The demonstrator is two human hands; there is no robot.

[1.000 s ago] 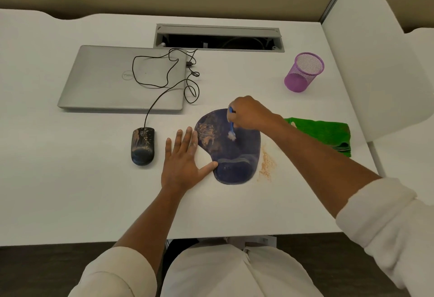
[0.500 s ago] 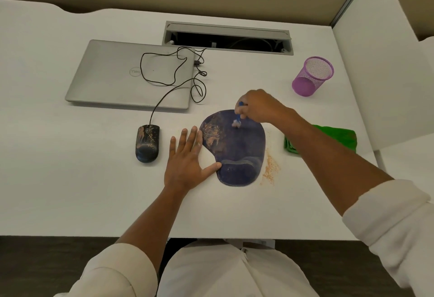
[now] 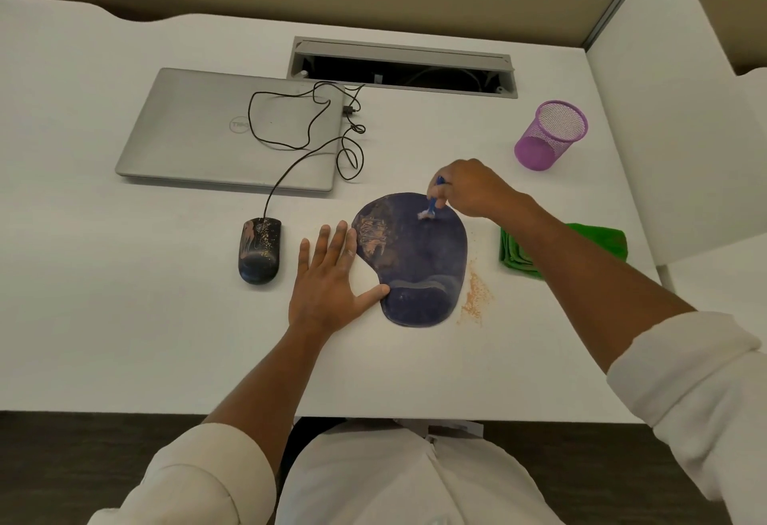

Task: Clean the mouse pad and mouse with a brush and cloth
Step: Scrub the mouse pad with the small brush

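White desk [image 3: 124, 338]: R hand [image 3: 473, 188] fingers [image 3: 440, 192] grip brush [image 3: 431, 205], bristles on pad [image 3: 419, 263].

Dusty blue mouse pad [image 3: 419, 263]; brush [image 3: 431, 205] on it; soiled mouse [image 3: 260, 250] left.

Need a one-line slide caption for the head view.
Right hand scrubs dusty mouse pad with blue brush; left hand lies flat at its edge.
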